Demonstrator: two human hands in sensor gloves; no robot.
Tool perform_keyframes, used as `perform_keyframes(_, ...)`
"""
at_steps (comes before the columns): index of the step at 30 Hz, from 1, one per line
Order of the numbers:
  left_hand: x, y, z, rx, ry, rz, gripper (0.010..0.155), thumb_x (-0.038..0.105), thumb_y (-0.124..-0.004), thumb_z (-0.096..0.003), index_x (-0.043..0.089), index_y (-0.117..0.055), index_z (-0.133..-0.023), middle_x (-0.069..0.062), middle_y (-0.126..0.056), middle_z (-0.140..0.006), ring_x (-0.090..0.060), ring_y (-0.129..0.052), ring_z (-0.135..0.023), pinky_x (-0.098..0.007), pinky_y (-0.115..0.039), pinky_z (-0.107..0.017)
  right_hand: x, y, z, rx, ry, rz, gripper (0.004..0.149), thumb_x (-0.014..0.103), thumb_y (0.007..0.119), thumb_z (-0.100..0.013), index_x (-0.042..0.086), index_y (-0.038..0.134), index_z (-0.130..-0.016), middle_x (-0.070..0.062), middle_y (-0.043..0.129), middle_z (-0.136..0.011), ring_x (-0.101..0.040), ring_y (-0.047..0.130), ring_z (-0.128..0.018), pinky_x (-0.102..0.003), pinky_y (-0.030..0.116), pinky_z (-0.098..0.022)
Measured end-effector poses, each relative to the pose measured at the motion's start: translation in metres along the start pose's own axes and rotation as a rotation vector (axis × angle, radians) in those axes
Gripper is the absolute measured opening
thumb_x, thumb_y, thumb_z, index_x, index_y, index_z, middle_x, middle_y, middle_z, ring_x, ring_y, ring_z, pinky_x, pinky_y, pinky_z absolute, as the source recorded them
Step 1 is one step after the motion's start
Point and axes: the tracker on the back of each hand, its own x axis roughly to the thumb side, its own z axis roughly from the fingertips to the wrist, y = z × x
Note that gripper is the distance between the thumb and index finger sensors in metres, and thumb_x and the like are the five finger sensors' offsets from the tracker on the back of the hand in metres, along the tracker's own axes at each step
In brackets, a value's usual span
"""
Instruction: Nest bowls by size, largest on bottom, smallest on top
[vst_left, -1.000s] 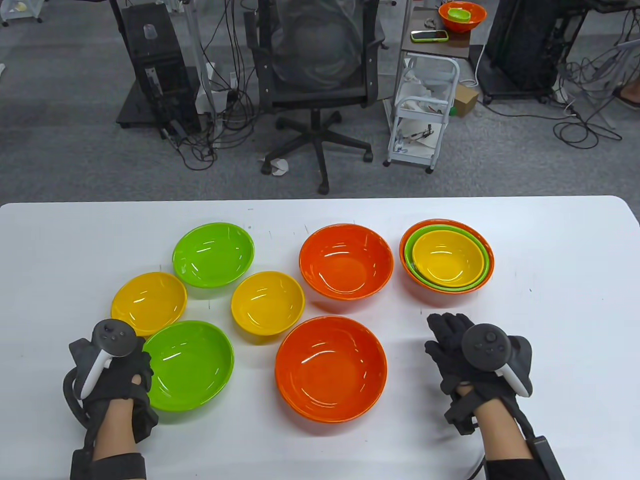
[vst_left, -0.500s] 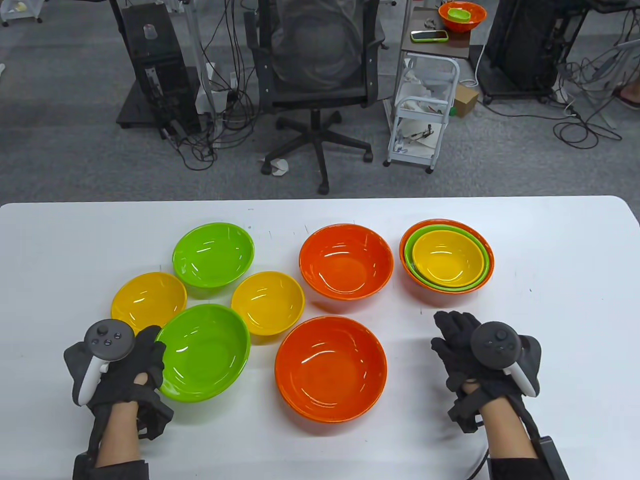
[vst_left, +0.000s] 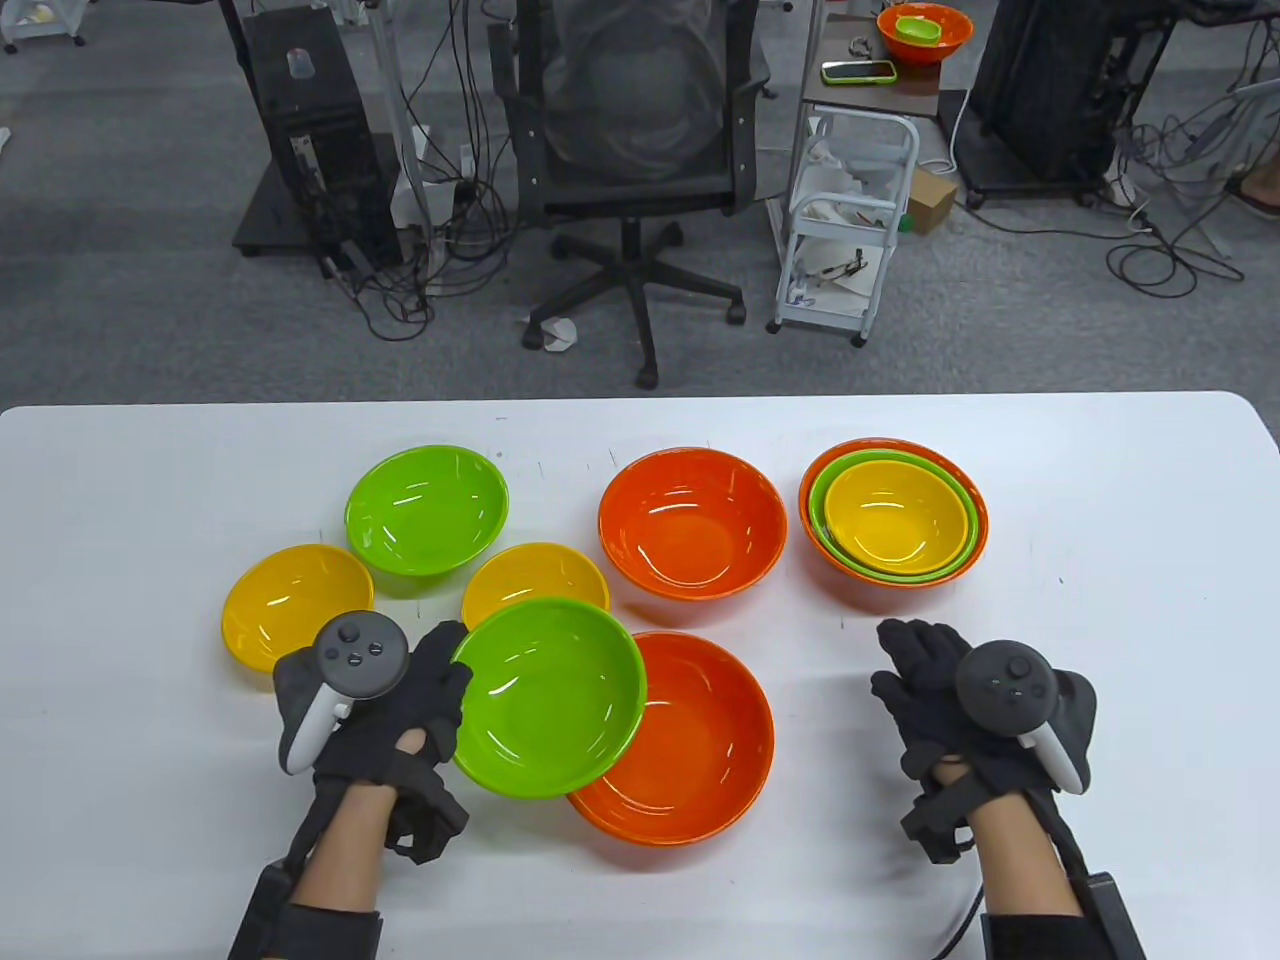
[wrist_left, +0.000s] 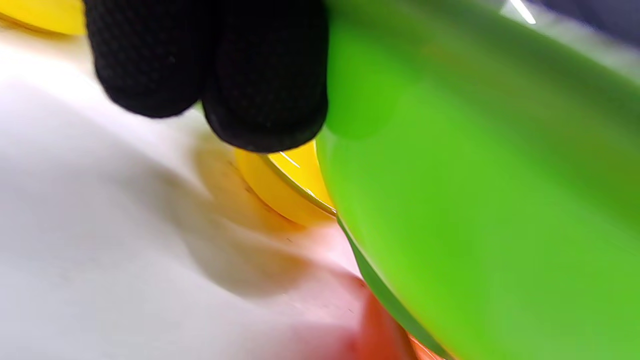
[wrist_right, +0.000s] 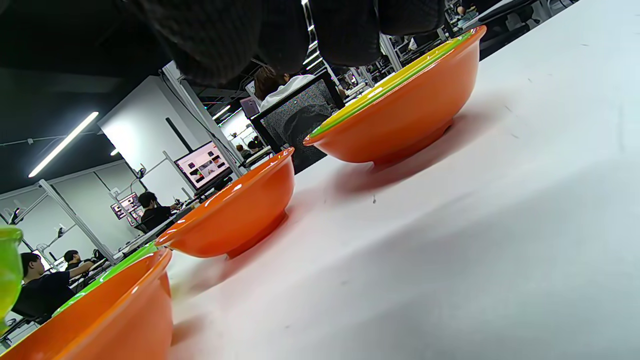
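Observation:
My left hand (vst_left: 440, 690) grips the left rim of a green bowl (vst_left: 548, 697) and holds it lifted, overlapping the left side of the near orange bowl (vst_left: 700, 750). In the left wrist view the green bowl (wrist_left: 475, 210) fills the right side under my fingers (wrist_left: 265, 100). A second orange bowl (vst_left: 692, 522) sits behind. A nested stack of orange, green and yellow bowls (vst_left: 893, 522) stands at the right. My right hand (vst_left: 925, 665) rests flat and empty on the table in front of that stack.
A second green bowl (vst_left: 427, 510) and two yellow bowls (vst_left: 297, 605) (vst_left: 520, 580) sit at the left on the white table (vst_left: 1100, 500). An office chair (vst_left: 640, 150) and a cart (vst_left: 850, 220) stand beyond the far edge.
My left hand has lifted the green bowl off the table and carried it right, over the near orange bowl's left side. My right hand has shifted slightly right.

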Motion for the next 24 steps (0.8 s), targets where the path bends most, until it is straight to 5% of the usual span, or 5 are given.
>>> perform_keyframes(10, 0.052, -0.044, -0.016, -0.061, -0.038, -0.122, 0.059, 0.028, -0.067, -0.0552, 0.013, -0.052, -0.110, -0.015, -0.086, -0.081, -0.017, -0.103, -0.040, -0.035, -0.092, -0.036, 0.000, 0.002, -0.001, 0.017, -0.017, 0.011, 0.060, 0.032, 0.075, -0.051, 0.010, 0.061, -0.105, -0.023, 0.056, -0.109, -0.054, 0.042, -0.100, -0.072, 0.030, -0.069)
perform_keyframes(24, 0.061, -0.062, -0.011, -0.025, -0.058, -0.222, 0.060, 0.029, -0.068, -0.0549, 0.014, -0.052, -0.110, -0.015, -0.086, -0.081, -0.017, -0.104, -0.040, -0.034, -0.093, -0.035, 0.000, 0.004, -0.002, 0.029, -0.011, 0.012, 0.060, 0.032, 0.075, -0.051, 0.010, 0.061, -0.105, -0.023, 0.056, -0.109, -0.054, 0.042, -0.100, -0.071, 0.030, -0.069)
